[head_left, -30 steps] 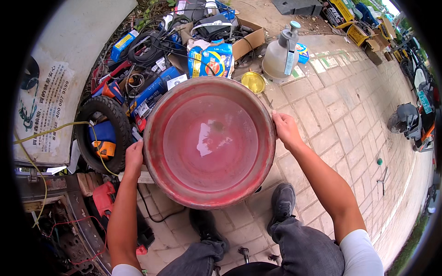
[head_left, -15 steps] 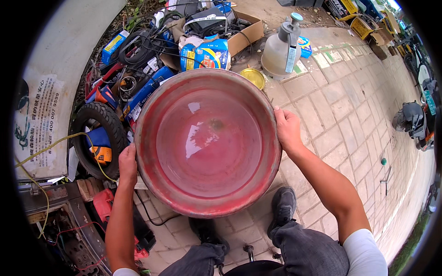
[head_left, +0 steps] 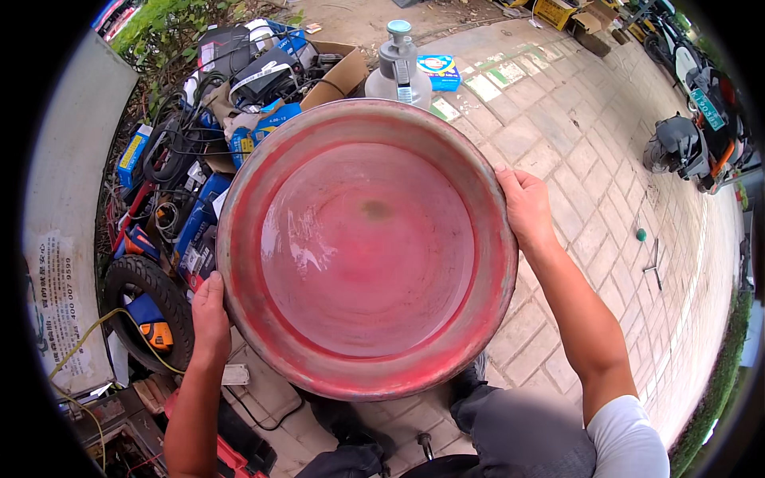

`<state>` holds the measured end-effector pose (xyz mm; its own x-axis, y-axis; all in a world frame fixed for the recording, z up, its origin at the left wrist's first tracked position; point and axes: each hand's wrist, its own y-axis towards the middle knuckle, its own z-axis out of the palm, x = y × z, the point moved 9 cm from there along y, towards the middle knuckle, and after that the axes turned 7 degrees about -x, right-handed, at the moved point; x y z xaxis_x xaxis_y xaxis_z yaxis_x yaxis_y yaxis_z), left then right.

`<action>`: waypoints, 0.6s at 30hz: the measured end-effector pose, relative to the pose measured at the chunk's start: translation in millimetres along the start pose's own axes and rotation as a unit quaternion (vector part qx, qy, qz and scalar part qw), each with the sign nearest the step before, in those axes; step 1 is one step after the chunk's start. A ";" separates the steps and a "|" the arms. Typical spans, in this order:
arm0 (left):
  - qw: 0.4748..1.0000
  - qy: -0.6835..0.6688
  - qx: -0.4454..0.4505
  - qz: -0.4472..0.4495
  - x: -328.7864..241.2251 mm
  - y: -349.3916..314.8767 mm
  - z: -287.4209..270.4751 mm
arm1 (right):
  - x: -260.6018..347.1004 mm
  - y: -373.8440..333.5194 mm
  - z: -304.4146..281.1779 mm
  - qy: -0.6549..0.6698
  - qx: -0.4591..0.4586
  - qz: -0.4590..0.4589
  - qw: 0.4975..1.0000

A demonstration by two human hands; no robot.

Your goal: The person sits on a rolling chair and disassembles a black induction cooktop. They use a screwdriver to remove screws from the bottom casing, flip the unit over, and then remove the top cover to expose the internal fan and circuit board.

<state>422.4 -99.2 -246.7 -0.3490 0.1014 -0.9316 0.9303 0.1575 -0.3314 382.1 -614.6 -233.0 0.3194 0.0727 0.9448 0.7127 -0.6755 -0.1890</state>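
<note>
Right now I hold the big red basin [head_left: 366, 247] level in the middle of the frame, because a shallow sheet of water lies in it and any tilt would spill it. For balance, my left hand [head_left: 209, 315] clasps the rim at lower left and my right hand [head_left: 526, 205] clasps it at upper right, opposite each other. Above the basin a grey spray bottle [head_left: 397, 68] stands on the paving; a black tyre [head_left: 147, 307] lies at left.

single head view, steeply down, close over basin [head_left: 366, 247]
</note>
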 end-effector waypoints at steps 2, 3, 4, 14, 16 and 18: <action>0.999 -0.004 0.020 -0.029 1.0 -1.0 32.9 | -2.0 13.9 -32.8 -0.011 -0.018 -0.005 1.000; 0.999 0.003 0.031 -0.034 4.0 1.0 45.0 | -4.1 20.5 -47.6 -0.015 -0.027 -0.005 1.000; 0.998 0.010 0.041 -0.040 10.3 4.8 58.1 | -6.7 27.3 -61.9 -0.018 -0.036 -0.004 0.999; 0.992 0.005 0.124 -0.036 42.6 5.4 251.3 | -76.9 85.5 -226.1 -0.169 -0.169 -0.003 0.971; 0.992 0.032 0.122 -0.026 48.4 8.2 278.9 | -100.8 93.7 -250.1 -0.182 -0.188 0.010 0.965; 0.989 0.070 0.123 -0.039 56.4 8.5 304.1 | -116.4 95.3 -268.6 -0.162 -0.206 0.021 0.965</action>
<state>445.0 -390.8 -347.5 -0.4166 0.2363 -0.8779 0.8933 -0.0728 -0.4435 245.2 -884.6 -289.2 0.5689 0.2194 0.7926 0.4079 -0.9121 -0.0403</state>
